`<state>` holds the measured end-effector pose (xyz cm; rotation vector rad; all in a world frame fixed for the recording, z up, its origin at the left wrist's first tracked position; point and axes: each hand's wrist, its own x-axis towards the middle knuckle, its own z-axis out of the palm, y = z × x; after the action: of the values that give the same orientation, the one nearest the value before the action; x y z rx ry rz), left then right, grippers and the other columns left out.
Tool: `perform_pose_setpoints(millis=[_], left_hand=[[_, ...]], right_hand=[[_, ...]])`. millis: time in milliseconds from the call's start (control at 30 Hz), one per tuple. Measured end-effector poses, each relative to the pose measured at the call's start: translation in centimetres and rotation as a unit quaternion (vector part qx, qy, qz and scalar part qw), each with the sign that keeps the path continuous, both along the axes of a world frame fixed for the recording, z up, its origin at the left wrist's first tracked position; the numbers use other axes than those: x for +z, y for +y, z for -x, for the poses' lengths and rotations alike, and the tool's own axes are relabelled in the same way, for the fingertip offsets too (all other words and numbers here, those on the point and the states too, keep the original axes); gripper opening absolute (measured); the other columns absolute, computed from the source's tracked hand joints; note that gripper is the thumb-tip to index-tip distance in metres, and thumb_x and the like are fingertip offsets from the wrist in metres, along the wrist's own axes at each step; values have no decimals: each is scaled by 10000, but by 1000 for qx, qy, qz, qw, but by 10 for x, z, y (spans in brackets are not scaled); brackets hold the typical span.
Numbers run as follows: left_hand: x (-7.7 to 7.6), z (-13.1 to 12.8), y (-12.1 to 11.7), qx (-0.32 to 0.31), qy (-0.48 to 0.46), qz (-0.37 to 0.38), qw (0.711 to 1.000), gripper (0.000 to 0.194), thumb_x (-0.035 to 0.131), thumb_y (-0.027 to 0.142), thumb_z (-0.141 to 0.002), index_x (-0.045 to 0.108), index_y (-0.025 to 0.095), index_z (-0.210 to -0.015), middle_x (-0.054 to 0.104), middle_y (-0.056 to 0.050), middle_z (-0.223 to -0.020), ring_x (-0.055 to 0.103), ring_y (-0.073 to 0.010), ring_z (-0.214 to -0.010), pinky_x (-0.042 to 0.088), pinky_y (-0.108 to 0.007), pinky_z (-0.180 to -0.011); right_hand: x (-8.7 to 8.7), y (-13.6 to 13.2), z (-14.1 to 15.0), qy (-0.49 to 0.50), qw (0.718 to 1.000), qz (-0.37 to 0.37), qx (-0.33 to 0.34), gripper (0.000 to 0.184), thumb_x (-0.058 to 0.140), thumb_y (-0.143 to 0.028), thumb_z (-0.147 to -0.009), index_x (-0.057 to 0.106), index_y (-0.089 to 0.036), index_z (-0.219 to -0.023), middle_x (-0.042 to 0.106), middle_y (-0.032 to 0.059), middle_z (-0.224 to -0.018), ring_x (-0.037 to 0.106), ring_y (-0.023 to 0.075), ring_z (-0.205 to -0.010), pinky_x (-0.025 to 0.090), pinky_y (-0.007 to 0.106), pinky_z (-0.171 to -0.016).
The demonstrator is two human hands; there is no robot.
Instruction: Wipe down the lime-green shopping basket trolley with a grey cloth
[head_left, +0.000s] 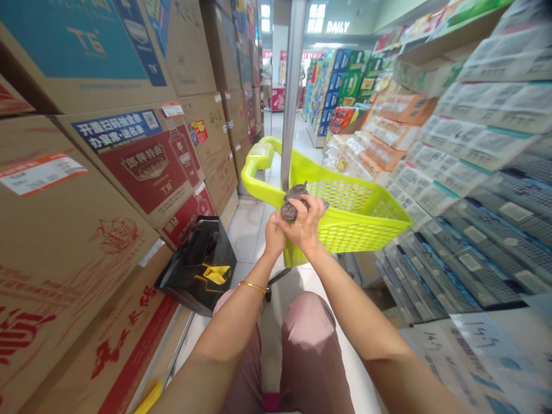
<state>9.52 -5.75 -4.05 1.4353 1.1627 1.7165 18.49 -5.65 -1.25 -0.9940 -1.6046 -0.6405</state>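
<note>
A bunched grey-brown cloth [290, 211] is in my right hand [307, 225], whose fingers curl over it at the near rim of a lime-green shopping cart [366, 233]. Just left of it and touching it, my left hand [275, 236] is closed; its fingertips are hidden, so what it grips does not show. Both hands are beside the lower part of an upright metal pole [294, 92]. The cart's curved handle [263, 190] lies beyond my left hand, and its basket with a perforated wall extends to the right.
Stacked cardboard cartons [150, 167] line the left side. A black bag [200, 261] with a yellow patch sits on the floor by them. Packaged goods [478, 161] are piled on the right. A tiled aisle [280, 132] runs ahead between displays.
</note>
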Motion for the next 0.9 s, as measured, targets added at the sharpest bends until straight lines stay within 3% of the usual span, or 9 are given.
perform_pose_setpoints(millis=[100,200,300,500,667,767,900], left_hand=[[-6,0,4,-10,14,-24,1000,345,378,445,-917,543,164,-802,599,-27,-804,544,-141,-783,448,-269,-753],[-11,0,8,-6,4,-23,1000,402,338,509,-913,533,174,-807,587,-22,-787,542,-138,-766,450,-269,-745],[-13,1,12,-9,2,-12,1000,437,315,549,-905,521,182,-786,573,-16,-765,539,-134,-745,450,-258,-716],[-11,13,17,-38,26,-1,999,430,369,563,-883,515,179,-754,566,-1,-732,526,-123,-718,439,-228,-677],[-7,24,21,-51,22,6,998,461,349,594,-874,520,180,-764,571,1,-733,520,-118,-721,437,-213,-661],[-6,31,23,-61,14,11,998,486,357,625,-854,538,178,-788,593,-6,-760,529,-122,-747,443,-218,-683],[-8,40,27,-92,-10,8,996,499,386,633,-840,568,168,-841,627,-25,-824,560,-136,-806,459,-246,-771]], right_hand=[[-6,12,3,-31,999,11,0,326,493,-447,-829,591,-221,-1041,445,95,-1116,345,262,-1145,341,453,-976],[-26,20,1,-35,999,2,-4,217,492,-352,-849,616,-229,-978,458,85,-1039,342,255,-1163,352,448,-991],[-46,25,-1,-32,999,38,1,164,513,-324,-851,626,-252,-946,468,81,-990,363,258,-1172,356,465,-1008],[-77,28,-11,-77,994,74,30,156,507,-267,-857,630,-277,-953,501,66,-958,424,236,-1148,393,465,-1004],[-99,18,-23,-171,978,112,38,180,499,-228,-861,651,-277,-945,562,50,-957,469,212,-1096,424,419,-954],[-95,15,-29,-233,964,110,71,217,494,-213,-867,644,-291,-1004,589,35,-1005,465,201,-1106,420,388,-943],[-60,22,-22,-213,966,125,75,230,489,-242,-879,626,-317,-1048,565,37,-1057,443,204,-1155,381,411,-995]])
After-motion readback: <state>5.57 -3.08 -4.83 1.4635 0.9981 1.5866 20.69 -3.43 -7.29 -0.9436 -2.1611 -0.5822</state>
